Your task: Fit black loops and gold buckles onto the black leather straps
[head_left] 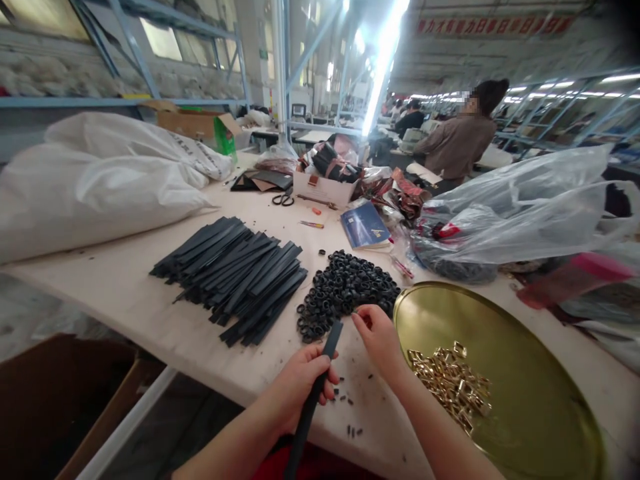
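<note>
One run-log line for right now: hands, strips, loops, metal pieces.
left hand: gripping black strip; right hand: beside black loops, contents unclear; strip pile: left of black loops; gold metal pieces: on tray

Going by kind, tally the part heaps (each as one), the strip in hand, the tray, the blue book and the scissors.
Heap of dark strips: 1
Heap of dark loops: 1
Heap of gold-coloured fittings: 1
Strip in left hand: 1
Tray: 1
Blue book: 1
Scissors: 1
Total: 7

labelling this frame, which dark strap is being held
The strap held in the left hand, its tip near the small black loops; the other straps lie heaped on the table.
</note>
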The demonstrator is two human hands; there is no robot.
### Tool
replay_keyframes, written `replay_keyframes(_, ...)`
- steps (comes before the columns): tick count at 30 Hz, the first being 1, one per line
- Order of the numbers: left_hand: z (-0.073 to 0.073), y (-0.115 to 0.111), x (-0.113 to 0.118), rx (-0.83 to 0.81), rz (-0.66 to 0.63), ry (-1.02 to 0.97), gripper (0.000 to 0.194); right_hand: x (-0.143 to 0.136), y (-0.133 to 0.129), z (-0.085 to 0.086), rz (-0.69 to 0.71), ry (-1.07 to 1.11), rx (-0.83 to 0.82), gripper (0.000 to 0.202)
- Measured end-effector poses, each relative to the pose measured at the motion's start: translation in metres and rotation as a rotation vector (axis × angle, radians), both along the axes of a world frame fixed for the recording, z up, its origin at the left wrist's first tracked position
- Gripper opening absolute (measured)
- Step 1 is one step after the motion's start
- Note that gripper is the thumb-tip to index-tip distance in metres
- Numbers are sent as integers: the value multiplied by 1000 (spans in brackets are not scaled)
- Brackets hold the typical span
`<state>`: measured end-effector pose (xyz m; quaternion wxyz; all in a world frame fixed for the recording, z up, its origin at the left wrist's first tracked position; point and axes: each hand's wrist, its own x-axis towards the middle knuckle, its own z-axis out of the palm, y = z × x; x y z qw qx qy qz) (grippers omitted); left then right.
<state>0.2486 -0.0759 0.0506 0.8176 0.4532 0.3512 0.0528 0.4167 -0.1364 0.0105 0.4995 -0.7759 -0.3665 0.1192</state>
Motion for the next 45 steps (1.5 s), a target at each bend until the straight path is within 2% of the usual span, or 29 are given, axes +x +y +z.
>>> replay_keyframes(3, -1, -5, 0, 31, -65, 0, 20, -13, -20, 4, 8, 187, 14, 32)
replay_keyframes(5, -4, -10, -1, 111, -130, 19, 20, -25, -31, 9, 39, 483, 83, 36)
replay_keyframes(7, -7, -15, -3, 269, -192, 62, 20, -37, -41, 13, 56, 805, 177, 36)
replay_keyframes(9, -9, -19, -6, 456, -244, 111, 21, -45, -49, 15, 47, 968, 231, 34)
replay_keyframes(11, -6, -21, -11, 634, -297, 135, 23, -49, -56, 16, 32, 965, 231, 32)
replay_keyframes(15, 13, -21, -20, 933, -431, 166, 25, -53, -70, 17, 29, 714, 143, 32)
replay_keyframes(19, 22, -23, -22, 997, -534, 181, 25, -65, -83, 18, 113, 526, 82, 26)
replay_keyframes(21, 19, -27, -22, 980, -517, 144, 25, -75, -87, 17, 122, 442, 76, 26)
replay_keyframes(23, 14, -32, -21, 923, -450, 103, 27, -83, -89, 13, 79, 353, 83, 41)
replay_keyframes(25, 10, -37, -19, 808, -400, 74, 37, -86, -93, 9, 47, 294, 83, 57)
replay_keyframes(27, 9, -42, -17, 668, -408, 47, 44, -81, -100, 7, 86, 282, 84, 62)
replay_keyframes(30, 12, -49, -14, 466, -426, 21, 46, -50, -113, 12, 94, 191, 52, 48)
replay_keyframes(31, 13, -50, -12, 405, -419, 13, 48, -35, -117, 15, 21, 93, 4, 40)
replay_keyframes(33, 16, -52, -10, 295, -391, 2, 58, -2, -122, 19, -115, -213, -200, 31)
replay_keyframes(35, 17, -51, -8, 197, -351, -14, 65, 28, -123, 21, -85, -389, -448, 25)
replay_keyframes(38, 18, -49, -6, 74, -291, -44, 68, 53, -119, 18, 21, -403, -622, 18)
replay_keyframes(45, 20, -45, -2, -124, -228, -76, 70, 67, -120, 17, 65, -313, -646, 18)
